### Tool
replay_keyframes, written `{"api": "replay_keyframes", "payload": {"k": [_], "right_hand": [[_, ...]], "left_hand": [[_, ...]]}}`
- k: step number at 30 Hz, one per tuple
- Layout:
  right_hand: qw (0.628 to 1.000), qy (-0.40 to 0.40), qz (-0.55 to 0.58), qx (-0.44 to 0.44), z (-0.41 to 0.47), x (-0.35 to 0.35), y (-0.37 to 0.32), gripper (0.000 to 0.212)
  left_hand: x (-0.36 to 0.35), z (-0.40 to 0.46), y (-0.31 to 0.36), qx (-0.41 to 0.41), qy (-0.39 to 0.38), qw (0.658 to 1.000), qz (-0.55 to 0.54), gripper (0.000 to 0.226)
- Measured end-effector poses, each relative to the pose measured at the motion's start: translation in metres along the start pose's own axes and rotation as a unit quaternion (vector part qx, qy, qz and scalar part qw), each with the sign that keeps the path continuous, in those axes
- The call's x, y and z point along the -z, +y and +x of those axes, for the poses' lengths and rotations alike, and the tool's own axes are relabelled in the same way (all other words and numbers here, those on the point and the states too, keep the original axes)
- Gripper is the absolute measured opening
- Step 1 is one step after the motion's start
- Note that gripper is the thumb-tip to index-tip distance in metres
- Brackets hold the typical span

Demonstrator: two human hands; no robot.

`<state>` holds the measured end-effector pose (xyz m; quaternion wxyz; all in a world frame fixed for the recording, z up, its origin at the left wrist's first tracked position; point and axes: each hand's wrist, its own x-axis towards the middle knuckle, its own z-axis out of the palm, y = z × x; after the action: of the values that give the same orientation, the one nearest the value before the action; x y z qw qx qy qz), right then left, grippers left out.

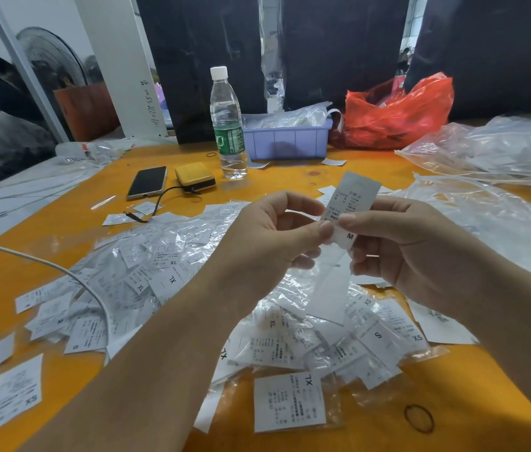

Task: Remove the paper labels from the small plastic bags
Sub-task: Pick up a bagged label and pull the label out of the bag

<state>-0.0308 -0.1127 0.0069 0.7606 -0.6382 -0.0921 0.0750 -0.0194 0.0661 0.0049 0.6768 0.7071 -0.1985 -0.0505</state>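
A white paper label [354, 194] marked M stands upright between both hands above the orange table. My left hand [267, 236] pinches its lower left edge with thumb and forefinger. My right hand [398, 243] pinches it from the right with the thumb across the print. A clear small plastic bag [332, 288] hangs down below the fingers; whether the label's lower end still sits inside it I cannot tell. Under my hands lies a wide heap of bagged labels [166, 265] printed XL, S, XS and M.
A water bottle [227, 125], a phone [146, 182] and a yellow power bank [195, 176] lie further back. A lilac bin [287, 138] and a red plastic bag [398, 115] stand behind. Large clear bags [492, 151] fill the right. A white cable [45, 264] crosses the left.
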Motion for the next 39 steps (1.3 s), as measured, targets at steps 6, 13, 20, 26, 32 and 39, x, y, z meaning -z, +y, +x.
{"api": "replay_keyframes", "payload": {"k": [6,13,20,26,32,39], "right_hand": [[1.0,0.014,-0.024,-0.008,-0.001,0.001,-0.001,0.035],[0.997,0.058,-0.05,0.024,-0.002,-0.003,0.002,0.036],[1.0,0.021,-0.014,0.01,-0.001,-0.002,-0.001,0.025],[0.995,0.049,-0.086,0.029,-0.003,-0.003,0.004,0.035],[0.995,0.067,-0.07,0.037,-0.002,-0.001,0.001,0.018],[0.978,0.157,-0.088,0.109,-0.006,-0.01,0.01,0.01]], "left_hand": [[0.002,0.0,0.0,0.001,0.008,1.0,-0.002,0.025],[-0.001,0.0,-0.001,0.009,-0.007,1.0,-0.001,0.016],[0.0,0.0,0.0,-0.001,0.008,1.0,0.003,0.014],[0.0,0.0,-0.001,-0.014,0.023,0.999,0.018,0.011],[0.001,0.001,0.0,-0.017,0.033,0.999,0.03,0.01],[-0.002,0.0,0.001,-0.023,0.039,0.999,-0.006,0.033]]}}
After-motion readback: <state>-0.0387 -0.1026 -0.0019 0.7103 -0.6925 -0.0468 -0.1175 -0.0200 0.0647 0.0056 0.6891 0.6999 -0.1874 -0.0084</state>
